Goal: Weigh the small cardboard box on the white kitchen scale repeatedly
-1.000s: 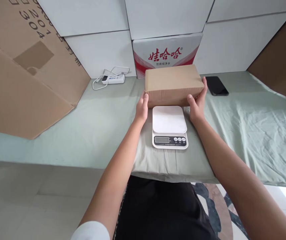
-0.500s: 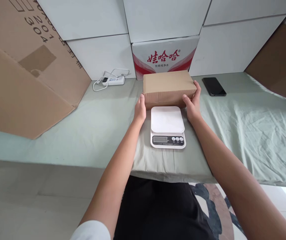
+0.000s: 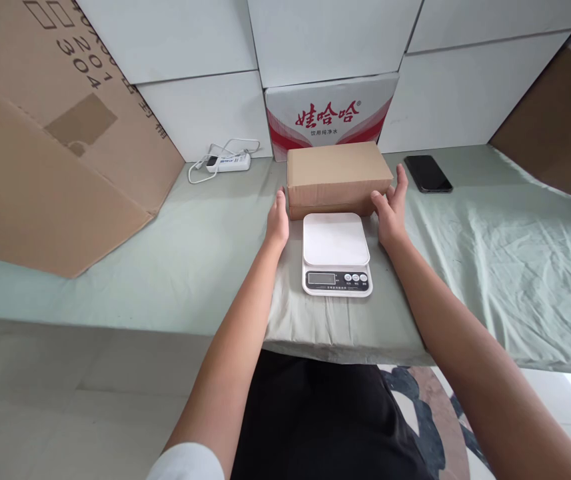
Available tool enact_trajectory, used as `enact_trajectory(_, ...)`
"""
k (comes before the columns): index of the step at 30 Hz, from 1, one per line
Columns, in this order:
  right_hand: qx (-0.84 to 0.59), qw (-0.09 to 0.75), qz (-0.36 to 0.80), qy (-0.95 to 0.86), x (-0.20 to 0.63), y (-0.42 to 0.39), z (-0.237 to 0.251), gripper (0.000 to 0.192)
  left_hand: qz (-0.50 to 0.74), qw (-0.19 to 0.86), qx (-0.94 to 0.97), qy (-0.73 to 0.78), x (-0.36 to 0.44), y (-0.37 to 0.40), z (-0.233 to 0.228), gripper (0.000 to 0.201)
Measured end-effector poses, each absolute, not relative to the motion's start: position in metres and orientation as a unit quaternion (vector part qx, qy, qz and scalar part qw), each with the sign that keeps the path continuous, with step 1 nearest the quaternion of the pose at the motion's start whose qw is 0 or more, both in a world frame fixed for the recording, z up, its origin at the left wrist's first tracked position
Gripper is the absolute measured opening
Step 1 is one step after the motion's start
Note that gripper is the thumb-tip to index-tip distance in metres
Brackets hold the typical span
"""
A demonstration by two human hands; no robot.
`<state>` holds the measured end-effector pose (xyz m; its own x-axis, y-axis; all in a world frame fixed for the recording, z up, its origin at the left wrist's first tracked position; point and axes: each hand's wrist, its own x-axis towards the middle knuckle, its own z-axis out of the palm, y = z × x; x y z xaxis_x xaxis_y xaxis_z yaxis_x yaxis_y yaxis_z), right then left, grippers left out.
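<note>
A brown cardboard box rests on the cloth-covered table, right behind a white kitchen scale. The scale's platform is bare and its display looks blank. My left hand stands upright just off the box's left side, a narrow gap between them, fingers straight and partly hidden behind the thumb. At the box's right front corner is my right hand, its fingers spread and its thumb at or very near the cardboard; I cannot tell whether it touches. Neither hand grips anything.
A black phone lies to the right. On the left is a white power strip with its cable. A red-and-white carton and white boxes line the back. Large cardboard boxes flank the table, one at left, another at right.
Both hands have let go of the cardboard box. The left has drawn slightly away to the left, and the right hand's fingers have opened outward. The box stays behind the scale.
</note>
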<state>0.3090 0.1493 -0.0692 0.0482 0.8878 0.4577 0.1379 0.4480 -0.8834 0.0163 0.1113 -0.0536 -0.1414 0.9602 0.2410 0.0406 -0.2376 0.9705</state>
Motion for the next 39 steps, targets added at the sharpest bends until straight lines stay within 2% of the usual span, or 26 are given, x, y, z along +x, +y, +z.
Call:
enact_trajectory(5, -0.429, 0.581, 0.327, -0.610, 0.311, 0.141, -0.072, 0.131, 0.592, 0.415, 0.494, 0.483, 0.016, 0.109, -0.059, 0.097)
enact_trajectory(12, -0.415, 0.588, 0.319, -0.616, 0.302, 0.142, -0.065, 0.130, 0.590, 0.431, 0.491, 0.473, 0.019, 0.107, -0.053, 0.099)
enact_trajectory(15, -0.413, 0.599, 0.295, -0.619, 0.302, 0.144, -0.065, 0.124, 0.597, 0.425, 0.502, 0.459, 0.021, 0.104, -0.049, 0.099)
enact_trajectory(24, -0.382, 0.626, 0.231, -0.639, 0.296, 0.127, -0.042, 0.129, 0.612, 0.372, 0.534, 0.449, 0.021, 0.088, -0.027, 0.103)
enact_trajectory(29, -0.363, 0.623, 0.194, -0.665, 0.306, 0.084, -0.029, 0.121, 0.617, 0.346, 0.560, 0.431, 0.009, 0.042, -0.011, 0.095)
enact_trajectory(33, -0.375, 0.613, 0.176, -0.673, 0.314, 0.040, -0.041, 0.121, 0.607, 0.362, 0.573, 0.415, -0.001, -0.013, -0.018, 0.080)
enact_trajectory(39, -0.407, 0.614, 0.165, -0.656, 0.305, 0.009, -0.054, 0.111, 0.608, 0.362, 0.561, 0.429, -0.004, -0.042, -0.036, 0.082)
